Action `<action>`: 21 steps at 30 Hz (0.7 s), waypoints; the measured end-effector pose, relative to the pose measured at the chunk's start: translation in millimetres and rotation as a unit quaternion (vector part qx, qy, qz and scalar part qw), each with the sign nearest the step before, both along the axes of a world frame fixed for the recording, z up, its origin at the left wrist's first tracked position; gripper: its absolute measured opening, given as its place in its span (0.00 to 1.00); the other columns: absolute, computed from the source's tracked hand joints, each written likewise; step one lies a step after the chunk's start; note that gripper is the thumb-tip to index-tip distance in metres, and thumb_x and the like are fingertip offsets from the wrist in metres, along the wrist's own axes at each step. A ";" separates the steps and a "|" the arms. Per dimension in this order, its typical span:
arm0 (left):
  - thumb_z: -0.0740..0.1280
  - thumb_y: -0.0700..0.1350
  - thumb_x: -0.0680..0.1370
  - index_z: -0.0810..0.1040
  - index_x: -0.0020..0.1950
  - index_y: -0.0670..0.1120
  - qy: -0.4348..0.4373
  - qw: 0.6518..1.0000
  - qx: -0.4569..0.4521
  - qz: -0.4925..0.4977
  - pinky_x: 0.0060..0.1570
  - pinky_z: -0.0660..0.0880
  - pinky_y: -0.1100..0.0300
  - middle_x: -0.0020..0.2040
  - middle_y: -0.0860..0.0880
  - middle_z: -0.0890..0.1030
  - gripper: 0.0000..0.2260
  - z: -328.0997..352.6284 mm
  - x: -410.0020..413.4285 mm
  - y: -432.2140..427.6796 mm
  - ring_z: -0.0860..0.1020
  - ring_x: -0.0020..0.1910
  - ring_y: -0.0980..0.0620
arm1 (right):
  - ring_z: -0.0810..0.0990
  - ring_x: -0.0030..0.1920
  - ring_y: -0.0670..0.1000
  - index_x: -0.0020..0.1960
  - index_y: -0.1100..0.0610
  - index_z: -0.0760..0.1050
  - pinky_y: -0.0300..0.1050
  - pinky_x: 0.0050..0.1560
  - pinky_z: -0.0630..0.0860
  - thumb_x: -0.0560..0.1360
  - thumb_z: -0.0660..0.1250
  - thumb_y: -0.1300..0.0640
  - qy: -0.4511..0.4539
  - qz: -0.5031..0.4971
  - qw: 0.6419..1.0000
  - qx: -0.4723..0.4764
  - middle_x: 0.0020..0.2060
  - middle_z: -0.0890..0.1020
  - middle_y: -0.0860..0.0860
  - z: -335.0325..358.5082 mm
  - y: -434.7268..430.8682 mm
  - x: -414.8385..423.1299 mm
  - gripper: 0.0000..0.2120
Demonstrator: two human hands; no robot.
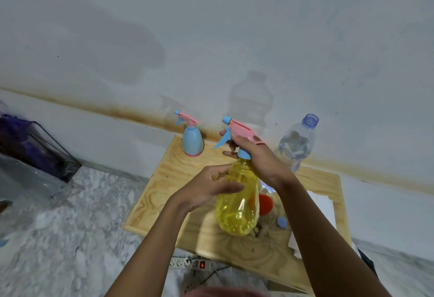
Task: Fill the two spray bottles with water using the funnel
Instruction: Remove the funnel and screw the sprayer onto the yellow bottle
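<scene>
A clear yellow spray bottle with a pink and blue trigger head is held above the wooden table. My right hand grips the trigger head and blue collar at its top. My left hand lies against the bottle's left side with loosely curled fingers. A blue spray bottle with a pink head stands at the table's far left corner. An uncapped clear water bottle stands at the back right. The red funnel lies behind the yellow bottle, partly hidden.
A small blue cap lies on the table to the right of the yellow bottle. White paper sits at the table's right edge. A power strip lies on the marble floor below. A dark wire-frame box stands at left.
</scene>
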State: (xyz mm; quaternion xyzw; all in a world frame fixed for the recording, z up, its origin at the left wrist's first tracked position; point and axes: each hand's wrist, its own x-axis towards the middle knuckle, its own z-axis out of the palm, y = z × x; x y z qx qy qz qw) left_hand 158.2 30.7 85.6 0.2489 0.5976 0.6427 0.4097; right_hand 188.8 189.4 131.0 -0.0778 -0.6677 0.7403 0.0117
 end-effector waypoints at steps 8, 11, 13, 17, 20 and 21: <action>0.77 0.58 0.69 0.76 0.68 0.51 0.005 0.960 -0.238 0.147 0.55 0.75 0.65 0.58 0.54 0.81 0.30 -74.8 -34.3 -61.5 0.79 0.55 0.60 | 0.81 0.37 0.55 0.66 0.54 0.72 0.42 0.44 0.79 0.82 0.61 0.52 -0.044 -0.001 0.995 0.091 0.57 0.82 0.54 -35.5 -14.8 -11.4 0.14; 0.77 0.56 0.70 0.73 0.71 0.47 0.039 0.903 -0.347 0.251 0.55 0.73 0.59 0.66 0.45 0.75 0.33 -121.4 -44.3 -69.9 0.76 0.62 0.49 | 0.81 0.41 0.57 0.63 0.55 0.75 0.48 0.42 0.81 0.82 0.61 0.48 -0.106 0.018 0.979 0.174 0.53 0.83 0.56 -59.0 -20.1 -18.0 0.15; 0.76 0.60 0.69 0.69 0.74 0.46 0.090 0.865 -0.435 0.234 0.64 0.72 0.51 0.70 0.40 0.72 0.38 -147.2 -49.5 -73.6 0.71 0.69 0.42 | 0.82 0.47 0.56 0.64 0.56 0.75 0.53 0.40 0.83 0.81 0.60 0.45 -0.148 0.046 0.970 0.189 0.51 0.82 0.54 -74.7 -24.7 -22.9 0.19; 0.74 0.66 0.66 0.70 0.68 0.45 0.188 0.798 -0.541 0.190 0.62 0.69 0.47 0.65 0.38 0.71 0.39 -174.3 -51.5 -75.7 0.69 0.66 0.38 | 0.81 0.46 0.49 0.62 0.54 0.75 0.45 0.31 0.81 0.81 0.61 0.45 -0.220 0.065 0.954 0.192 0.50 0.81 0.53 -96.7 -32.1 -31.3 0.16; 0.75 0.68 0.63 0.70 0.64 0.46 0.225 0.765 -0.582 0.162 0.58 0.71 0.48 0.64 0.42 0.68 0.39 -185.8 -47.8 -75.0 0.67 0.63 0.39 | 0.82 0.47 0.51 0.64 0.56 0.76 0.45 0.29 0.79 0.80 0.62 0.44 -0.249 0.070 0.948 0.187 0.51 0.80 0.55 -108.8 -34.0 -37.9 0.20; 0.75 0.68 0.62 0.70 0.64 0.47 0.237 0.756 -0.588 0.159 0.59 0.70 0.48 0.65 0.43 0.67 0.39 -189.1 -46.6 -75.1 0.67 0.63 0.39 | 0.82 0.47 0.52 0.65 0.56 0.76 0.45 0.29 0.79 0.80 0.63 0.43 -0.259 0.074 0.944 0.189 0.51 0.80 0.56 -111.8 -34.2 -40.5 0.21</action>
